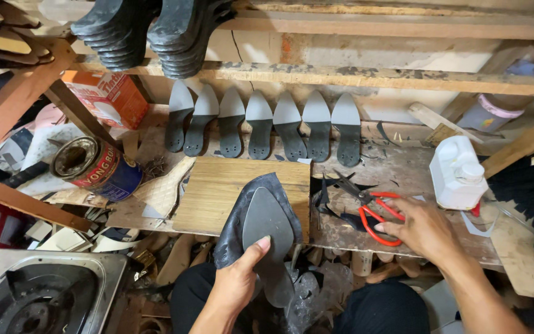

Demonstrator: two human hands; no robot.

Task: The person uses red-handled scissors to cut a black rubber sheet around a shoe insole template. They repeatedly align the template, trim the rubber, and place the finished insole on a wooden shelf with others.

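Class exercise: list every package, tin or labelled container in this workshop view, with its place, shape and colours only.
Carton: upper left on the shelf, tilted, boxy, orange and white.
Tin: left of the wooden board, lying on its side, round, red and blue.
Plastic bottle: right bench, squat, white, capped.

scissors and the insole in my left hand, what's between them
In the head view, black offcuts and bare bench lie between the scissors and the insole.

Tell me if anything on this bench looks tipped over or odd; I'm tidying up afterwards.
Yes: the glue can at the left lies on its side, open mouth facing outward, instead of standing upright. Dark offcuts are scattered beside the red-handled scissors. The row of grey insoles stands neatly.
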